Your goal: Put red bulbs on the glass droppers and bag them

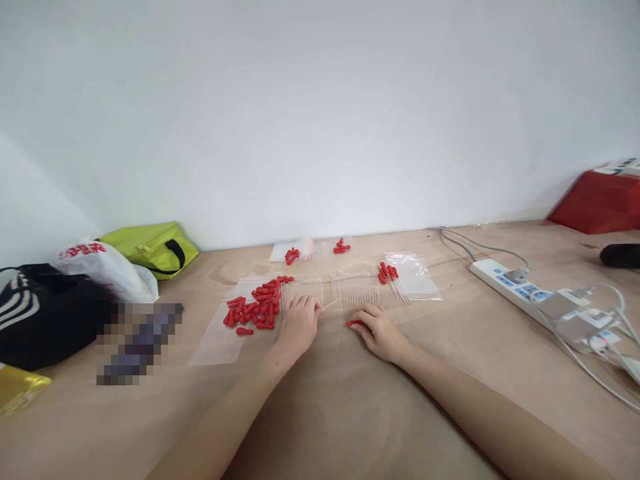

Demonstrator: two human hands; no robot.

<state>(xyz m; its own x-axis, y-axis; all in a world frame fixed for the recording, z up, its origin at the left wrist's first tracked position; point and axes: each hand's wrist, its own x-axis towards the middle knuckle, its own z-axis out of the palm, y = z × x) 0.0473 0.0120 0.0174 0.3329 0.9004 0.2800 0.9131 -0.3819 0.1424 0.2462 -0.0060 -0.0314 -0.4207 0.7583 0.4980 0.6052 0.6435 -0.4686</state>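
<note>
My left hand (pixel 300 325) is closed, with the end of a thin clear dropper tube (pixel 330 305) pinched at its fingertips. To its right my right hand (pixel 379 332) pinches a red rubber dropper bulb (pixel 353 323) just above the table. Beyond the hands, thin tubes lie side by side in a left row (pixel 303 289) and a right row (pixel 356 287); my left hand partly covers the left one. A heap of red bulbs (pixel 257 303) spreads left of my left hand. Several tubes with red bulbs fitted (pixel 393 279) lie at the right.
Clear plastic bags (pixel 215 343) lie under the heap and at the right (pixel 417 279). Small bulb groups (pixel 292 255) sit near the wall. A power strip with chargers and cables (pixel 520 291) stands at right. At left are a lime-green bag (pixel 150 243), a white bag and a black bag (pixel 50 320).
</note>
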